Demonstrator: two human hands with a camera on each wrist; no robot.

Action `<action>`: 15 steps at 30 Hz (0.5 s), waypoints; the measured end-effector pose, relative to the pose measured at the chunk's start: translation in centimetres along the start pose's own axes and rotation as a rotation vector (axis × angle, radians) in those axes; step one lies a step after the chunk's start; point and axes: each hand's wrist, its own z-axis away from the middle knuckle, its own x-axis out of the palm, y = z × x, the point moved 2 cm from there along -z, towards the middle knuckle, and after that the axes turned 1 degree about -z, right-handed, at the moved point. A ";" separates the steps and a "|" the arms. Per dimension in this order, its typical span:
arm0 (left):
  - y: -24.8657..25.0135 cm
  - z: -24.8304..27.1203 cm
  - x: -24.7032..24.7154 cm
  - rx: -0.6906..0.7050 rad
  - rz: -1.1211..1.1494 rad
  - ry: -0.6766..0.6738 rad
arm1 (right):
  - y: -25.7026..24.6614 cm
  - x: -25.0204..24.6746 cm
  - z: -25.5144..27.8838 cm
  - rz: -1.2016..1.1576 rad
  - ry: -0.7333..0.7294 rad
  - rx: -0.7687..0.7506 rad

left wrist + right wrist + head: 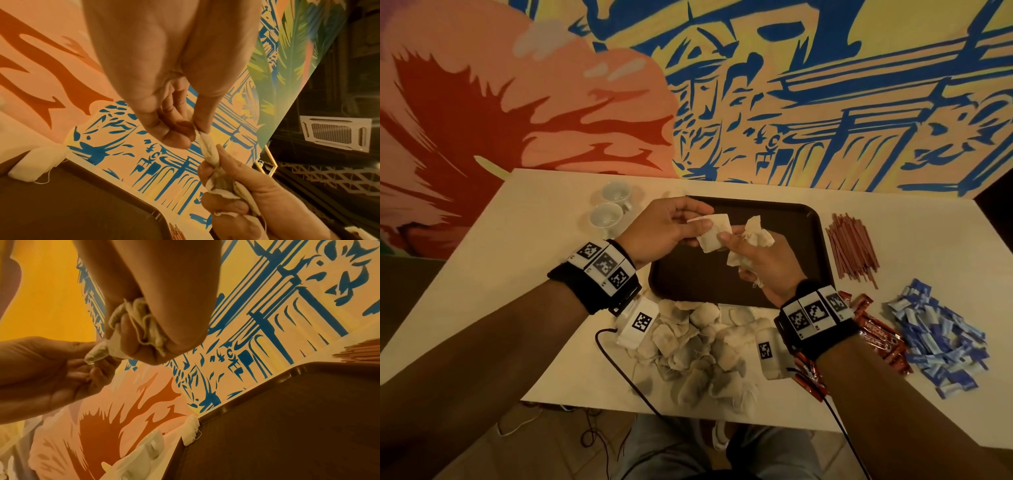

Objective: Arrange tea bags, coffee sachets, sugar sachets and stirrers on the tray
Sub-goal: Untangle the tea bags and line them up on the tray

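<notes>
Hovering over the bare tray (804, 246), the left hand (664, 233) pinches one tea bag (714, 231) from the bunch clutched in the right hand (763, 263); tangled strings could drag extras out. Left wrist view: the bag (207, 151) stretches taut and might tear; right wrist view: a loosened bunch (139, 324) could spill

The pale table (534, 240) carries a dark tray (688, 284), two cups (609, 209), stirrers (851, 246), tea bags (698, 349) and sachets (935, 335).

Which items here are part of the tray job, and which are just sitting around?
Job: tray, tea bag pile, tea bags in right hand, tea bag pinched by left hand, coffee sachets, sugar sachets, stirrers.
Lying about: two white cups.
</notes>
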 end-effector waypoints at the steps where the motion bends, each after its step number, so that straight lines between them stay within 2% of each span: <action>1: -0.1 0.1 0.0 -0.014 -0.007 -0.018 | 0.0 0.0 -0.1 0.002 0.013 -0.004; 8: -0.2 0.7 -0.5 -0.308 -0.003 -0.217 | 0.0 0.3 -0.2 0.121 -0.038 -0.028; 15: -1.1 0.7 -1.5 -0.333 -0.005 -0.315 | -0.8 0.5 -0.1 0.315 -0.109 -0.095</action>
